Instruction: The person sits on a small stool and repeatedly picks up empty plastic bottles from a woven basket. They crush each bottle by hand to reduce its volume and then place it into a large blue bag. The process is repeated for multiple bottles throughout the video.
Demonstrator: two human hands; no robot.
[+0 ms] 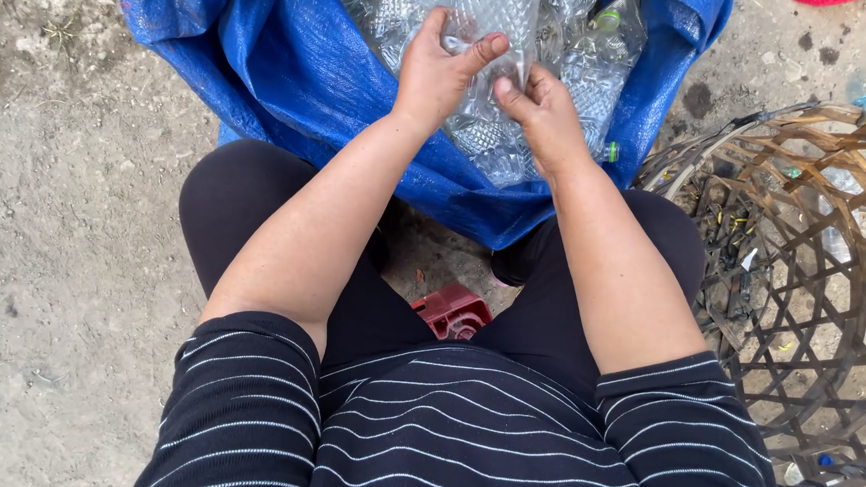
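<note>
Gripping a clear plastic bottle (491, 36) over the open blue tarp sack (294, 65), the left hand (439, 68) clasps its upper body with fingers curled round it, while the right hand (541, 110) pinches it lower down, seemingly to steady it. More clear bottles fill the sack; a woven bamboo basket (800, 296) stands just beside the person's right leg, a red stool (454, 310) beneath.

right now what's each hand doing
Left hand: closed on the clear plastic bottle.
Right hand: closed on the same bottle, lower down.
</note>
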